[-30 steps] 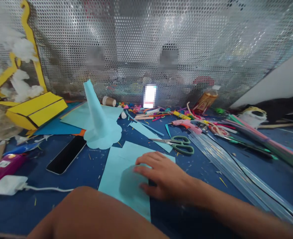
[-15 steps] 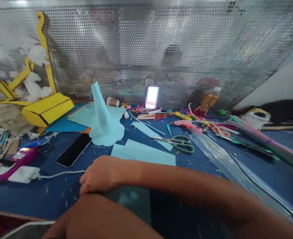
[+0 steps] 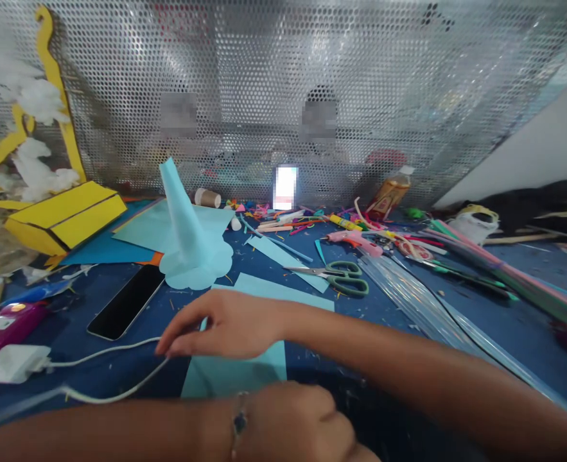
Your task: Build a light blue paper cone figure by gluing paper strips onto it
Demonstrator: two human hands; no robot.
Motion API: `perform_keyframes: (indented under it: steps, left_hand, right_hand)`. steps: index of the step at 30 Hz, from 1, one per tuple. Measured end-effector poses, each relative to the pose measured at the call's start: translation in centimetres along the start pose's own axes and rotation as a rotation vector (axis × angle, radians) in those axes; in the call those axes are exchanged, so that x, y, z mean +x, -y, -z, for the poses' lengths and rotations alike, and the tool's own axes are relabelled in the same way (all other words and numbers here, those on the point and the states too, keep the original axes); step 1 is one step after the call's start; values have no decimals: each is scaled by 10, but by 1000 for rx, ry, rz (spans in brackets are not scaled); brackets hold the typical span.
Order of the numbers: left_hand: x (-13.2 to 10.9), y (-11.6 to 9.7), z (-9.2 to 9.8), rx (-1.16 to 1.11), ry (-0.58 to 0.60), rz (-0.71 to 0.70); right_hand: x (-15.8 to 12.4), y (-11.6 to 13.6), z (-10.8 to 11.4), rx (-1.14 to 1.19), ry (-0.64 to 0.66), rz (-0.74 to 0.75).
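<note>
Between the thumb and fingertips of my right hand (image 3: 235, 324) is a white charging cable (image 3: 104, 401), bent into a loop at the pinch. The hand hovers over light blue paper sheets (image 3: 264, 372). My left hand (image 3: 302, 423) is closed in a fist at the bottom, nearest to me, with a bracelet (image 3: 239, 422) on its wrist. Its curled fingers face away, so anything inside is hidden. A black phone (image 3: 128, 301) lies to the left of my right hand. Behind it stands a light blue paper cone (image 3: 187, 224) on a scalloped base.
Green-handled scissors (image 3: 343, 276) rest on a blue paper strip (image 3: 283, 256). A pink glue gun (image 3: 355, 242) and clear plastic sleeves (image 3: 418, 308) lie on the right. A white charger (image 3: 13, 362) sits by a purple power strip (image 3: 11, 324). Left, a yellow cardboard model (image 3: 66, 215) stands against the perforated metal panel (image 3: 264, 77).
My right hand has opened from a fist into a pinch on the cable, drawing it into a loop. My left arm has swung right, its fist now in view. The view has shifted slightly right.
</note>
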State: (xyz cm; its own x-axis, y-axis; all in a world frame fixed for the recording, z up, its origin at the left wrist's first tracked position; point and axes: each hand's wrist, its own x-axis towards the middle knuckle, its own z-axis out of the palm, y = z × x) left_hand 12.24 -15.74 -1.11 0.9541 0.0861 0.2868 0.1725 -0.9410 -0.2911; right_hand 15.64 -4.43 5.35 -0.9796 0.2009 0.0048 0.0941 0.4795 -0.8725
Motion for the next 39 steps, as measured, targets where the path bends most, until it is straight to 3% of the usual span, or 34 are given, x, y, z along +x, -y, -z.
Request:
perform_keyframes:
  steps: [4,6,8,11,17,24,29,35,39]
  left_hand:
    - [-27,43,12,-80,-263,105]
    - [-39,59,14,-50,-287,149]
    - [-50,73,9,-5,-247,302]
    - [-63,89,-5,-16,-65,537]
    - [-81,101,-25,-159,112,678]
    - [-83,113,-30,-230,146,677]
    - [-76,120,-23,-60,73,552]
    - [-74,109,-17,14,24,362]
    - [-76,100,-12,-74,28,352]
  right_hand:
    - [-76,-3,19,-566,-337,-225]
    - [-108,-13,19,-740,-274,-277]
    - [-129,-25,14,-802,-284,-345]
    - [-142,-39,5,-835,-318,-404]
    - [-138,-40,-4,-813,-319,-357]
    - [-149,-57,-5,-895,-437,-360]
    - [-141,-60,-5,-939,-455,-321]
    - [-138,-53,-10,-985,-478,-221]
    - [-143,-46,-9,-879,-433,-154]
